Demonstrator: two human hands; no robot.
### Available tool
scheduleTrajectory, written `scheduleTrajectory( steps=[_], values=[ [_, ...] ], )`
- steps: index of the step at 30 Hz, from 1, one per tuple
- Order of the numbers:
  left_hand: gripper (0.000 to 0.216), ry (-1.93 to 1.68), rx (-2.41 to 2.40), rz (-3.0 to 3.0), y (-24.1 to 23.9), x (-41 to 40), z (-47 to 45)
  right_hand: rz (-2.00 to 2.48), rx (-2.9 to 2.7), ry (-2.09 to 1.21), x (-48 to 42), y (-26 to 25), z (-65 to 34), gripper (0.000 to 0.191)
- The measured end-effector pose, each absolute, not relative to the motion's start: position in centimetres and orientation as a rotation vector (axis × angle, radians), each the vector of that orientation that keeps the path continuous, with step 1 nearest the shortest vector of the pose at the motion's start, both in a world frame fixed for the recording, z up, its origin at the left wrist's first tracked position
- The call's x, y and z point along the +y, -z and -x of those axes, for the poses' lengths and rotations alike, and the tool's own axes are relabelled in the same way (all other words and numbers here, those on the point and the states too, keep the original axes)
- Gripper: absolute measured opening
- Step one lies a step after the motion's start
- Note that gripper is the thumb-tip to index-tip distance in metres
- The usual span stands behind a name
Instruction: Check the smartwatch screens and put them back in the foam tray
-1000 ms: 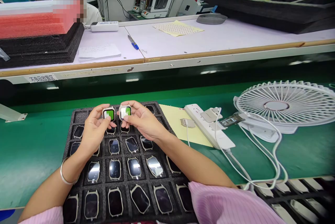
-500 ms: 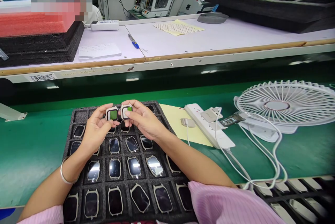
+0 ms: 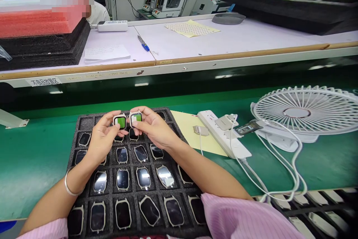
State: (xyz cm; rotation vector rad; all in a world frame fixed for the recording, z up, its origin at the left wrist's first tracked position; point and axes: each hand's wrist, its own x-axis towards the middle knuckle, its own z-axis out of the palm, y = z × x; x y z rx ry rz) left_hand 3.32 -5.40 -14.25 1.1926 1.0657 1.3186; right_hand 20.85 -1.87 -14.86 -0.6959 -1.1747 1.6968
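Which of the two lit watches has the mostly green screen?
The left watch, in the left hand: screen almost all green. The right watch, in the right hand, shows white and green; those in the foam tray are dark.

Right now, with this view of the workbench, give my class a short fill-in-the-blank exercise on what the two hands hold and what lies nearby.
1. The left hand has in its grip one small square watch body and the right hand a second watch body; both lit screens are ____.
2. Both hover over a black foam tray; a thin silver bangle circles the left ____.
3. The white power strip lies between that tray and the round white ____.
Missing words: green; wrist; fan.
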Motion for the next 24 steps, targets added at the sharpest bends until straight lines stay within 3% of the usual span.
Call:
scheduleTrajectory(
  steps=[15, 21, 24],
  values=[
    [0.05, -1.33, 0.968, -1.202, 14.52, -5.45, -3.35, 0.656, -1.186, -1.672, -1.99, 14.81, -20.71, 0.047],
    [0.029, -1.308, 1.033, -1.169, 14.03, -5.58, -3.34, 0.714, -1.197, -1.697, -1.87, 15.03, -20.91, 0.029],
    [0.027, -1.318, 1.065, -1.164, 14.0, -5.53, -3.4, 0.738, -1.211, -1.702, -1.79, 15.18, -21.05, 0.03]
  ],
)
